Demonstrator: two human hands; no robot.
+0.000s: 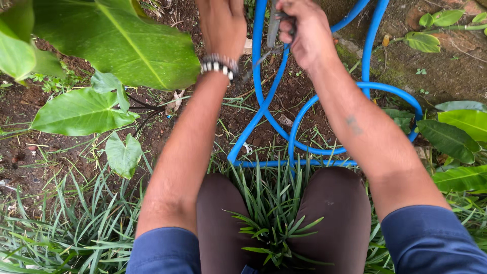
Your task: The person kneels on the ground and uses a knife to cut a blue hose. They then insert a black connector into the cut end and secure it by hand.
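My right hand (304,31) is closed around the dark handle of a metal garden tool (274,28) at the top of the view; its working end is cut off by the frame edge. My left hand (222,23) reaches forward beside it, a beaded bracelet (219,66) on the wrist. The left fingers are out of the frame, so what they hold is hidden. A blue garden hose (264,109) loops over the bare soil under both forearms.
Large green leaves (116,43) spread at the upper left, with more leaves (456,134) at the right. Narrow grass blades (274,208) grow between my knees. Brown soil (30,157) with small weeds lies to the left.
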